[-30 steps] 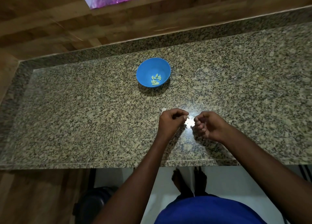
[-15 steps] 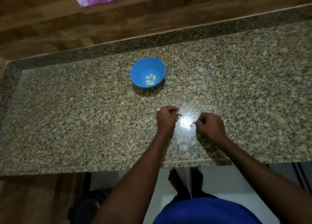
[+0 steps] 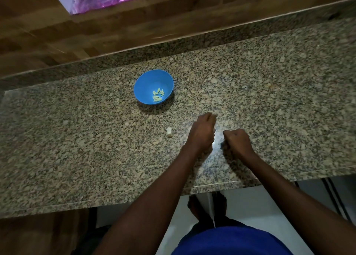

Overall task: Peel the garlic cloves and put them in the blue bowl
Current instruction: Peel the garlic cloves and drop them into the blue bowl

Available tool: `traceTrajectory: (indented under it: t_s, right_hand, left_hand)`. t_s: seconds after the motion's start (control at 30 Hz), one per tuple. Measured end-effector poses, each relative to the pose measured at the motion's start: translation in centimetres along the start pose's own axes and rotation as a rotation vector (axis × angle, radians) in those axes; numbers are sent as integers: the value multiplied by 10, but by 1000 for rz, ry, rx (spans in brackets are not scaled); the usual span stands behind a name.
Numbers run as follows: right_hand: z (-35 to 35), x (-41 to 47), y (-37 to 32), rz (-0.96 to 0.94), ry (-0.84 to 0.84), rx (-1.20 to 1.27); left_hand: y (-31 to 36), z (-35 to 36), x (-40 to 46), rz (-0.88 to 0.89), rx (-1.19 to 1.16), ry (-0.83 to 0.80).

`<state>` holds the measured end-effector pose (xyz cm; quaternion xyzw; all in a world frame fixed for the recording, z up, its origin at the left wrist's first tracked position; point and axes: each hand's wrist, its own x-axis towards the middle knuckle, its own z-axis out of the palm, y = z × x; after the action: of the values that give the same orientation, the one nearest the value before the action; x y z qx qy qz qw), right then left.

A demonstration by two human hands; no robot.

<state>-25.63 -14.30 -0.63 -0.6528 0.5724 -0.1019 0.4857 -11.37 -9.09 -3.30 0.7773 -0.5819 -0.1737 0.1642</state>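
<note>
The blue bowl (image 3: 143,87) stands on the granite counter (image 3: 77,149) and holds several peeled pale-green garlic cloves (image 3: 158,95). My left hand (image 3: 202,133) is in front of the bowl and to its right. Its blurred fingers are curled round a garlic clove, of which only a pale bit (image 3: 214,129) shows at the thumb side. My right hand (image 3: 238,141) is a closed fist just right of it, knuckles up, and what lies under its fingers is hidden. A small white garlic piece (image 3: 169,132) lies on the counter left of my left hand.
A raised granite ledge and a wooden wall (image 3: 173,23) run behind the counter. The counter's front edge (image 3: 212,187) is close to my body, with my feet on the pale floor below.
My left hand has stretched forward toward the bowl, while my right hand has closed into a fist. The white garlic piece, which showed at my left hand's far edge, now lies apart from it. The camera view has shifted.
</note>
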Motion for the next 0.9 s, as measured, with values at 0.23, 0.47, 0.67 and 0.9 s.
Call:
traceTrajectory:
  t_s: [0.23,0.47,0.67,0.9]
  right_hand:
    - [-6,1,4,69,-25,98]
    - [0,-7,8,87,-157,96]
    - [2,-16,9,67,-233,82]
    - [24,-46,3,-135,-387,106]
  left_hand:
    - [3,7,-28,123,175,51]
    - [4,27,-92,45,206,156]
    - [0,23,-99,-214,115,258]
    - [-17,-17,-155,-849,-1091,444]
